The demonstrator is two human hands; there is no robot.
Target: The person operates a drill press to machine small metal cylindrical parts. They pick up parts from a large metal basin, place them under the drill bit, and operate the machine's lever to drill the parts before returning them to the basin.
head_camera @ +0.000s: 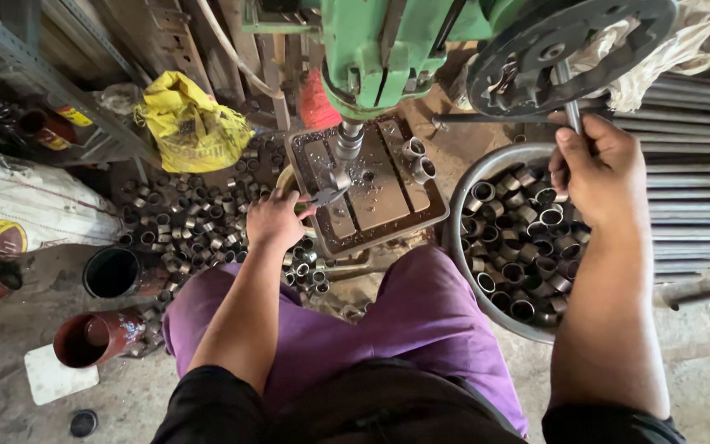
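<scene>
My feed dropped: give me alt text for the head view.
Seated at a green drill press, the right hand grips its feed handle while the left hand holds pliers under the spindle.

Dusty concrete floor (10,329) under loose metal rings (182,226), two red cans (96,337), yellow bag (191,123), steel basin (462,205).

Bare forearms, short black sleeves (207,403), purple trousers (421,329), black shirt

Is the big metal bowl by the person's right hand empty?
No, the metal bowl is filled with short metal rings, just below the right hand.
</scene>
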